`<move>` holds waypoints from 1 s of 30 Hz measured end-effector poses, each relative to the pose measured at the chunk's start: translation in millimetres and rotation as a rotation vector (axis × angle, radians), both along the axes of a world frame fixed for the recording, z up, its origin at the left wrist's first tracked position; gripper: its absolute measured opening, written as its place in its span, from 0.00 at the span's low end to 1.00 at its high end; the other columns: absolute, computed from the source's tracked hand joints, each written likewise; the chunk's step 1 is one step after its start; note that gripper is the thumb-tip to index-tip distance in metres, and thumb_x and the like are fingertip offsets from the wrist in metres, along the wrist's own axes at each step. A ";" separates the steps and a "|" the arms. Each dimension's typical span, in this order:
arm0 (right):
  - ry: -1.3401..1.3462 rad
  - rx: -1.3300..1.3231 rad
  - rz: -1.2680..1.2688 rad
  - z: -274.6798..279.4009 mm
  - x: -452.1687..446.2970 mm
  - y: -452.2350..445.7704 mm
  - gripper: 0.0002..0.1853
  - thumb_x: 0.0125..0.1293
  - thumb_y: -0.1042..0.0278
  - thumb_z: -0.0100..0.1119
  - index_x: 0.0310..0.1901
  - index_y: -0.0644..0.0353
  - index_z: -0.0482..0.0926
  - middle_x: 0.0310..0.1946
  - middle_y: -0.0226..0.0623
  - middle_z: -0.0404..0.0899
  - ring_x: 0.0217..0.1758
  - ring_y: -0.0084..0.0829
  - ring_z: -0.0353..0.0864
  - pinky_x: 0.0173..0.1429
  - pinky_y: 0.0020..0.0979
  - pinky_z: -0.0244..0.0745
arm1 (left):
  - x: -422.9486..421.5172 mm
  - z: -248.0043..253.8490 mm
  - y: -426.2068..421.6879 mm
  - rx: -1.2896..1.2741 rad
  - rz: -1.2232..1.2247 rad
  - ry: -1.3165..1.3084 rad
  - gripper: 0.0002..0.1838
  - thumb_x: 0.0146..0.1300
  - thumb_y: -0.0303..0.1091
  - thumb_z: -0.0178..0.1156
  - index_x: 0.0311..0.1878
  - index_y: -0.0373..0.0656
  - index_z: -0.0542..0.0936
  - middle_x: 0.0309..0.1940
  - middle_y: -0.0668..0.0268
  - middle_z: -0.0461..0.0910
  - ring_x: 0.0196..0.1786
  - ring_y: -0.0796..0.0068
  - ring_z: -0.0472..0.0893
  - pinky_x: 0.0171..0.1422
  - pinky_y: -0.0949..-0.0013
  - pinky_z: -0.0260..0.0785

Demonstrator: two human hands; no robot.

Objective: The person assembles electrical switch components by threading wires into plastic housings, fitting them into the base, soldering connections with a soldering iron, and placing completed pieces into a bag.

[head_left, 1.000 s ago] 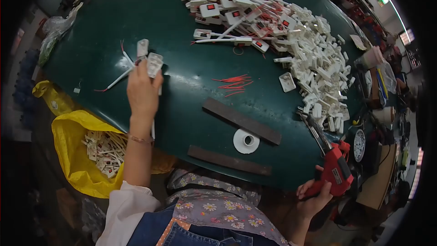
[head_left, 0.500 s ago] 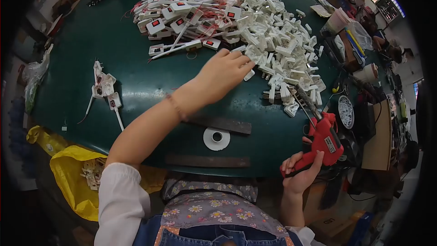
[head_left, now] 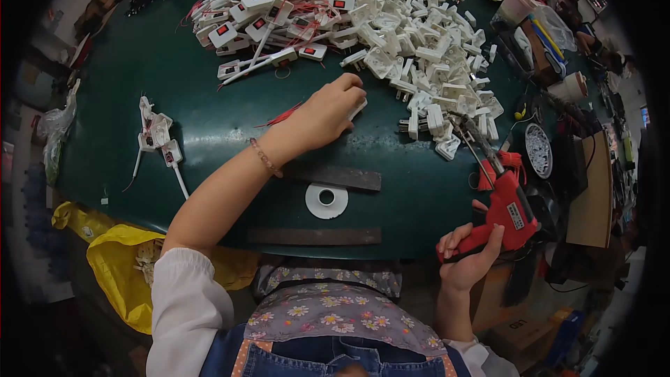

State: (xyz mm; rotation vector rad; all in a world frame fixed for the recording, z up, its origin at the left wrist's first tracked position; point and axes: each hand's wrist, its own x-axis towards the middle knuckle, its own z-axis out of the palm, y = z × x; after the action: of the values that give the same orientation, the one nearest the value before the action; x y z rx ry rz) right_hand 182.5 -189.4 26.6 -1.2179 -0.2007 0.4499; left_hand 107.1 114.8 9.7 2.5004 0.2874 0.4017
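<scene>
My left hand (head_left: 322,115) is closed over the green tabletop, its fingers round a small white plastic plug piece (head_left: 359,107) that is mostly hidden. Thin red wires (head_left: 283,116) show behind the wrist; I cannot tell whether they join that piece. My right hand (head_left: 471,255) grips the handle of a red soldering gun (head_left: 511,214), its metal tip pointing up and away, by the near edge of the heap of white plug parts (head_left: 436,63). Left of this heap lies a pile of white switch pieces (head_left: 269,17) with red rockers, cables and wires.
A white disc (head_left: 338,208) with a central hole lies between two dark bars (head_left: 314,237). Several wired white pieces (head_left: 156,132) rest at the left. A yellow bag (head_left: 115,279) hangs at the near left edge. A dish of small white parts (head_left: 538,151) stands right.
My left hand has drawn back from the plug heap toward me, with a white piece in its fingers. The right hand still holds the soldering gun. The whole view has shifted slightly.
</scene>
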 end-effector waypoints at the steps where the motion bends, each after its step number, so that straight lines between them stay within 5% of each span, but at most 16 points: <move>1: -0.012 -0.009 0.010 -0.2 -0.7 1.3 0.32 0.72 0.38 0.33 0.57 0.63 0.66 0.11 0.29 0.63 0.10 0.21 0.58 0.17 0.24 0.59 | -3.0 -3.7 1.2 0.058 -0.039 -0.011 0.31 0.48 0.25 0.70 0.59 0.44 0.73 0.59 0.54 0.67 0.57 0.54 0.73 0.62 0.61 0.68; 6: -0.004 -0.011 0.026 -2.8 -3.8 0.4 0.33 0.72 0.38 0.32 0.57 0.64 0.65 0.11 0.29 0.63 0.10 0.21 0.58 0.17 0.24 0.59 | -5.6 -12.8 -5.8 0.133 -0.003 0.017 0.31 0.55 0.30 0.67 0.64 0.47 0.71 0.55 0.54 0.73 0.55 0.53 0.74 0.60 0.62 0.68; 9: -0.008 -0.016 0.032 -2.7 -4.5 -1.6 0.33 0.72 0.38 0.31 0.58 0.64 0.65 0.11 0.29 0.63 0.10 0.21 0.58 0.17 0.24 0.59 | -4.4 -12.1 -8.3 0.006 0.021 0.007 0.30 0.57 0.36 0.66 0.63 0.40 0.72 0.46 0.54 0.79 0.48 0.63 0.79 0.54 0.67 0.71; 12: 0.008 -0.023 0.049 -3.2 -6.0 -6.7 0.33 0.72 0.38 0.31 0.58 0.64 0.65 0.11 0.29 0.63 0.09 0.21 0.57 0.17 0.24 0.59 | -26.1 5.4 -16.2 -1.056 0.023 0.083 0.28 0.60 0.33 0.66 0.60 0.27 0.72 0.44 0.60 0.82 0.44 0.80 0.79 0.50 0.77 0.71; 18: 0.053 -0.006 0.085 -7.7 -9.2 -3.6 0.34 0.70 0.39 0.36 0.55 0.70 0.65 0.11 0.33 0.66 0.10 0.23 0.62 0.18 0.26 0.63 | -96.8 30.8 -54.8 -1.158 0.051 0.170 0.22 0.60 0.25 0.65 0.57 0.31 0.75 0.47 0.63 0.80 0.50 0.77 0.78 0.57 0.73 0.70; 24: 0.029 -0.038 0.144 -6.8 -19.9 11.1 0.34 0.72 0.38 0.30 0.58 0.65 0.65 0.11 0.29 0.63 0.09 0.21 0.59 0.17 0.24 0.60 | -108.7 23.0 -71.6 -0.801 0.158 0.147 0.23 0.57 0.25 0.67 0.57 0.32 0.76 0.47 0.63 0.78 0.50 0.76 0.77 0.58 0.72 0.68; 30: 0.004 -0.051 0.147 -4.7 -23.2 11.6 0.34 0.71 0.38 0.31 0.57 0.66 0.65 0.11 0.29 0.64 0.09 0.21 0.59 0.16 0.24 0.61 | -112.3 18.7 -77.3 -0.731 0.189 0.062 0.23 0.58 0.26 0.66 0.57 0.32 0.76 0.45 0.63 0.78 0.49 0.76 0.77 0.55 0.73 0.69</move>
State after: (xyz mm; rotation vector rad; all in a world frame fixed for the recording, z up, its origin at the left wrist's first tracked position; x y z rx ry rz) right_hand 159.3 -177.8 21.9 -1.2567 -0.2777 0.5885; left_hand -5.2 37.6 28.5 1.7744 0.5803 0.2330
